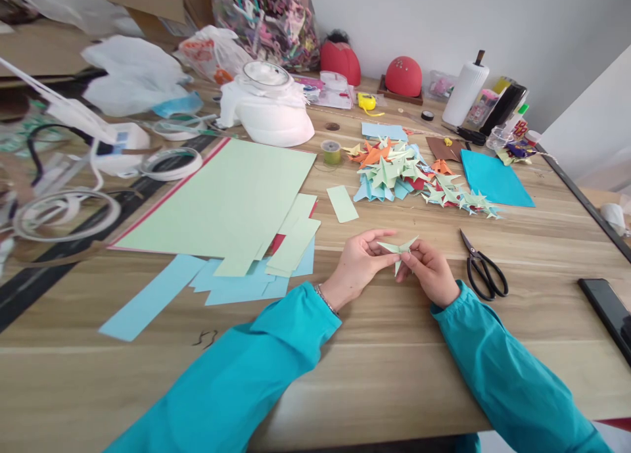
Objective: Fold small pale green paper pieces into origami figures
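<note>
Between my hands is a small pale green paper star with pointed folded arms. My left hand pinches it from the left with thumb and fingers. From the right, my right hand grips it near its centre, fingertips partly covering it. Beyond my hands lies a pile of folded paper stars in green, orange, blue and red. A single pale green paper strip rests to the upper left of my hands. Black-handled scissors lie to the right of my right hand, blades pointing away.
Large green sheets and blue paper strips spread on the left. A spool of thread stands near the pile, with turquoise paper at its right. A phone lies at the right edge. Tape rolls and bags crowd the back left.
</note>
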